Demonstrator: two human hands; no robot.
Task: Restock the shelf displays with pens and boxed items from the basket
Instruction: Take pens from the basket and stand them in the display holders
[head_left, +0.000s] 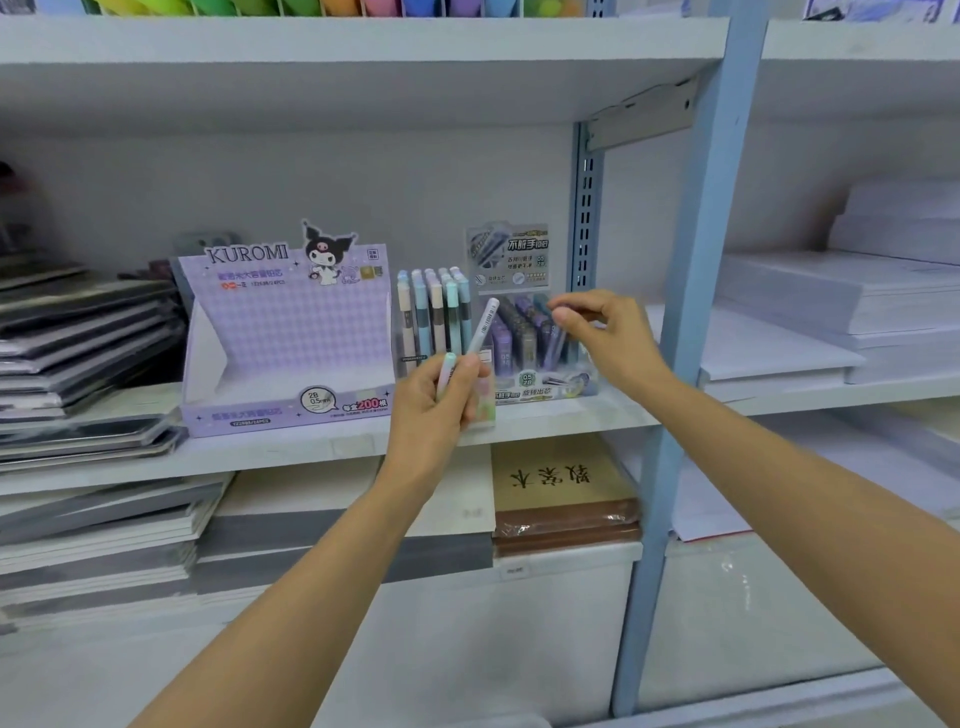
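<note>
Left hand (441, 395) grips two pens (482, 326) just before the rack (404, 364). Right hand (605, 338) pinches a lavender case (562, 315) in the lead display (540, 393). Advise: seat it fully upright, then slot pens singly, caps level.

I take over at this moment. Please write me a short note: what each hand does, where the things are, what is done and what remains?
Left hand: grips two pens in front of the pen stand.
Right hand: fingers pinch a lilac case in the right display.
Done: pen stand and right display hold stock.
Left: place both pens. No stock is visible in the Kuromi box. The basket is not in view.
</note>
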